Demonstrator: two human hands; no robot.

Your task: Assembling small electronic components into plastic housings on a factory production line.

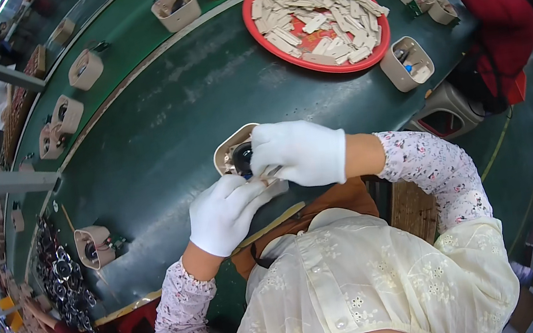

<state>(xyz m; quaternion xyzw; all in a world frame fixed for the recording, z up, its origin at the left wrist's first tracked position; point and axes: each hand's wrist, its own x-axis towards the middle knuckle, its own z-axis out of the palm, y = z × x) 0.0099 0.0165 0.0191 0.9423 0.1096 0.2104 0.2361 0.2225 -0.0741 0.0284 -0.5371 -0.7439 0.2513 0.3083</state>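
Note:
A beige plastic housing (219, 157) with rounded corners lies open side up on the table in front of me. Inside it sits a round black part (243, 159), perhaps a speaker. My left hand (222, 217), in a white glove, is closed at the near side of the housing, its fingertips on the rim. My right hand (302, 153), also gloved, reaches over the right side with its fingers pinched together. The fingertips of both hands meet at the near right corner, where a small beige edge shows between them. Whatever the right fingers pinch is mostly hidden.
A red round tray (254, 28) heaped with beige strips stands at the back. Beside it is another housing (407, 65) with wires inside. More housings line the far belt (128, 56). A pile of black round parts (63, 270) lies left. A co-worker in red (505, 24) sits right.

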